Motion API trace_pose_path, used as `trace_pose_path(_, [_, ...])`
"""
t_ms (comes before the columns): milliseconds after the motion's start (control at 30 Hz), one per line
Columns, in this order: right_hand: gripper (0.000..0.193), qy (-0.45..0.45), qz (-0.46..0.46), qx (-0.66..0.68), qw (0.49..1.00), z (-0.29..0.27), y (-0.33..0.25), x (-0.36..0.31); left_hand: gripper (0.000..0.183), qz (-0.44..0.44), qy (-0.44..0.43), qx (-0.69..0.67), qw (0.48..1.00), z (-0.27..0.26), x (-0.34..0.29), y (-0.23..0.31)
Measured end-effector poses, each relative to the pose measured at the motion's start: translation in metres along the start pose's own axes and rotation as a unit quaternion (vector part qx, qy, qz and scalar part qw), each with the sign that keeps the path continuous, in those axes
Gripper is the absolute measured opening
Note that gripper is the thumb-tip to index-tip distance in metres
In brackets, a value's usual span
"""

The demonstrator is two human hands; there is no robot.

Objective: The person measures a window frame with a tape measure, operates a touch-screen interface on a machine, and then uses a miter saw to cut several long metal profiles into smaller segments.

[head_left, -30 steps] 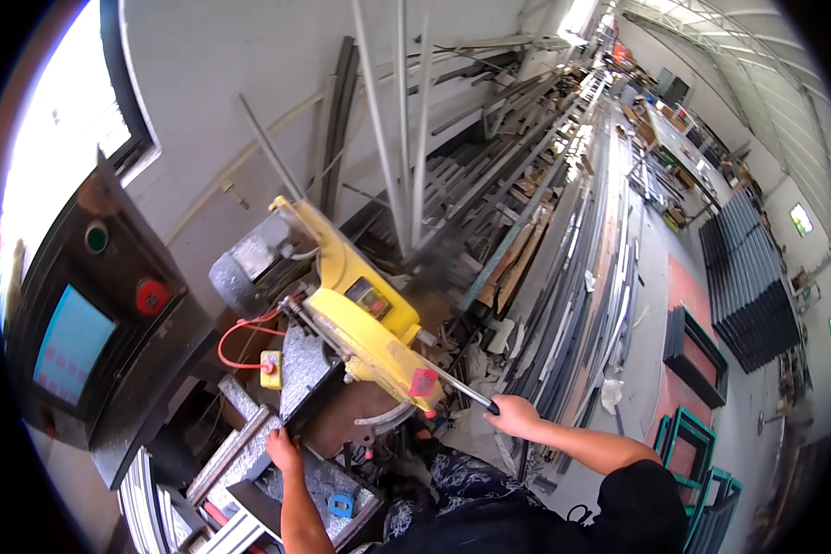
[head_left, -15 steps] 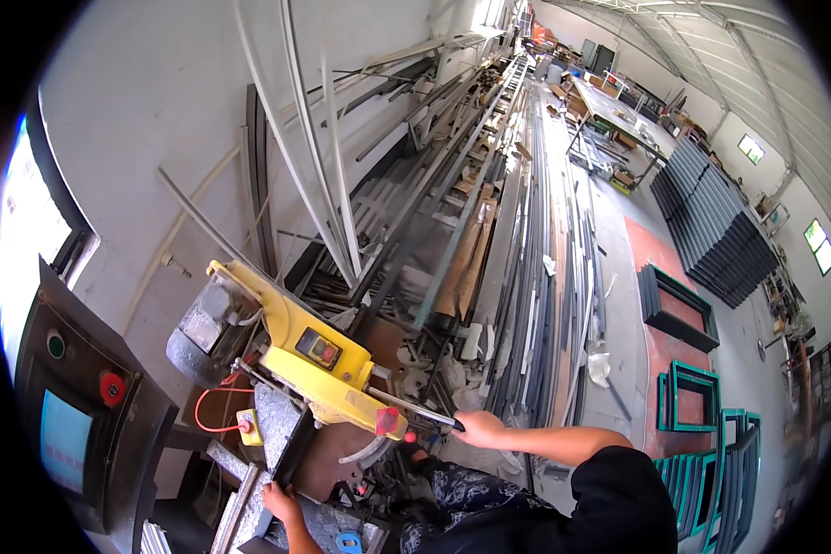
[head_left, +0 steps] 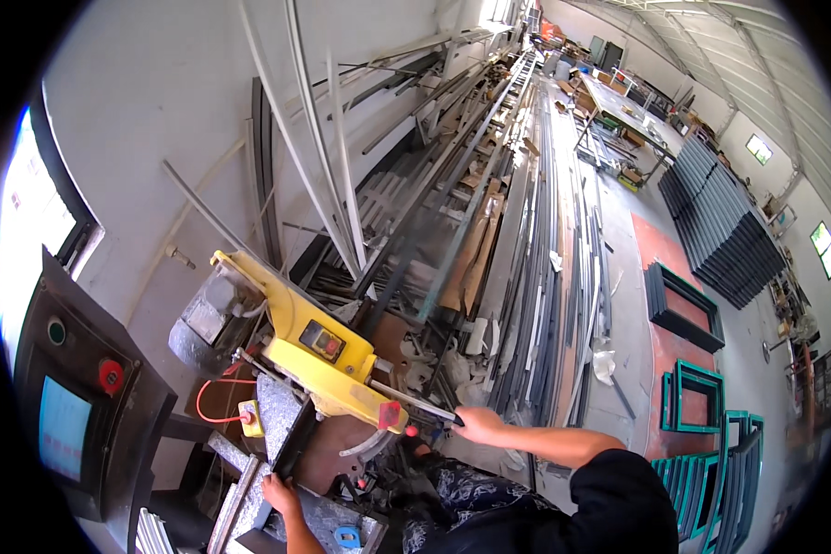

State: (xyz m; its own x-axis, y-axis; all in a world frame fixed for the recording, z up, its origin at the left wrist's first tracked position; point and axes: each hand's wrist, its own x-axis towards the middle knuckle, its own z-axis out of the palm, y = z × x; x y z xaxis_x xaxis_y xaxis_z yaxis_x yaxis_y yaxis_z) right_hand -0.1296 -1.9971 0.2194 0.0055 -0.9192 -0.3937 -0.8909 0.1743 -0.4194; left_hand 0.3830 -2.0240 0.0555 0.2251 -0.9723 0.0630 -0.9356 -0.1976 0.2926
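In front of me stands a yellow cut-off saw [head_left: 291,319] with a grey motor [head_left: 214,314] on its left and a red-and-black switch on its body. My right hand [head_left: 480,426] is closed round the black end of the saw's long pull handle [head_left: 415,400]. At lower left, my left hand [head_left: 282,494] rests with fingers curled on the end of a dark metal profile [head_left: 293,443], which lies on the speckled saw bed [head_left: 275,406]. Its fingertips are partly hidden. A blue tape measure [head_left: 347,536] lies on the bed's near side.
A control cabinet [head_left: 88,397] with a screen and red button stands at left. A red cable runs to a yellow switch box [head_left: 250,418]. Long metal profiles [head_left: 526,305] cover the floor ahead. Green-edged frames [head_left: 697,397] and stacked dark frames [head_left: 720,222] stand at right.
The whole view has shifted slightly. My right hand stays on the saw handle and my left hand stays at the profile; the saw head looks nearly unchanged.
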Motion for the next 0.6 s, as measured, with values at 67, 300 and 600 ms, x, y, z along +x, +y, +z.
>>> trace_pose_path(67, [0.029, -0.032, 0.020, -0.003, 0.999, -0.061, -0.027, -0.021, 0.029, 0.004, -0.009, -0.010, 1.000, 0.004, -0.002, 0.013])
trace_pose_path(300, [0.038, 0.046, -0.157, -0.220, 0.962, -0.210, -0.215, -0.015, 0.026, -0.047, -0.049, 0.026, 0.997, -0.015, 0.010, -0.034])
trace_pose_path(600, [0.030, 0.026, -0.249, -0.395, 0.884, -0.311, -0.321, 0.002, 0.012, 0.024, -0.120, -0.080, 0.989, -0.164, -0.123, 0.085])
